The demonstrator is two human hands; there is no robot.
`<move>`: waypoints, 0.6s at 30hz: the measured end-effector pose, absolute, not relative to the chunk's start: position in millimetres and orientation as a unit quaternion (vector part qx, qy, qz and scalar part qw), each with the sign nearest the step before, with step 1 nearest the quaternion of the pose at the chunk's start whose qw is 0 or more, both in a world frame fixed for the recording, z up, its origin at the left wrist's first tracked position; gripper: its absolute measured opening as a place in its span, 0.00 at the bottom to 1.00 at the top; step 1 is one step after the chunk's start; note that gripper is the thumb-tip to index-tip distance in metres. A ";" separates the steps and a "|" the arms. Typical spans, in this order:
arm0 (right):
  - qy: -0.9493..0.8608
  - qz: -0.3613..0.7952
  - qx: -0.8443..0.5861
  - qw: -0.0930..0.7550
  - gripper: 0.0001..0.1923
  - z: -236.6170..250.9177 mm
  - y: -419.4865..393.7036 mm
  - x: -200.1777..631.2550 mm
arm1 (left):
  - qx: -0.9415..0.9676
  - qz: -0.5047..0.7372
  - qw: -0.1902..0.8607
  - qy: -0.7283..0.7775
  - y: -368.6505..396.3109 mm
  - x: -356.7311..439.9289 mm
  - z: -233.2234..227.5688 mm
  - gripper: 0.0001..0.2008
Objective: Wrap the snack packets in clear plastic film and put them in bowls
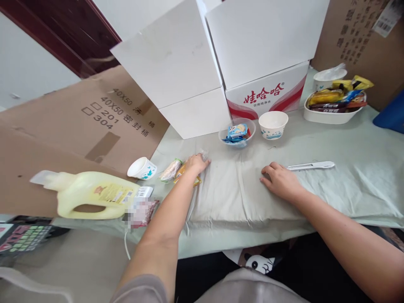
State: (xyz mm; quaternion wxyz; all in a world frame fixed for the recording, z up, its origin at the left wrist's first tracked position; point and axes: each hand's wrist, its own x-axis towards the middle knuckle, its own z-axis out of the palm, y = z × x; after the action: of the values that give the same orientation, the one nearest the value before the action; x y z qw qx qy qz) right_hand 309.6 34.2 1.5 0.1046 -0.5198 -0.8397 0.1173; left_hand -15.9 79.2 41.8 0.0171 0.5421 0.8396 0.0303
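My left hand is down on the cloth, its fingers closed at a crumpled piece of clear plastic. Just left of that hand lie a yellow-orange snack packet, partly hidden by my wrist, and a pale wrapped snack with green ends. My right hand rests palm down with its fingers stretched out on the cloth, holding nothing. Beside it, to the right, is a white-handled folding knife, its thin end reaching close to my knuckles.
A clear bowl of snacks, a paper bowl and a white oval tub of packets line the back before white cartons. At left are a tipped paper cup, a yellow detergent bottle and a pinkish packet.
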 end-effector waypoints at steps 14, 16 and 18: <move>-0.845 0.120 -0.513 0.091 0.14 4.5 33.8 311.1 | 0.380 0.102 -0.024 0.919 20.1 -121.1 81.7 0.20; -0.844 0.132 -0.510 0.096 0.14 9.0 34.7 315.3 | 0.388 0.149 -0.066 0.907 20.8 -107.5 88.9 0.24; -0.840 0.122 -0.516 0.116 0.13 14.2 36.6 324.3 | 0.441 0.203 -0.068 0.872 24.1 -83.4 94.3 0.25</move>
State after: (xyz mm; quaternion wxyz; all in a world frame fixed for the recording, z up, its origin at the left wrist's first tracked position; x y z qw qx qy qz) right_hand 324.3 36.6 14.2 0.1155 -0.5162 -0.8399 0.1218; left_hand -83.4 24.1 94.3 -0.0684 0.4410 0.8715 0.2031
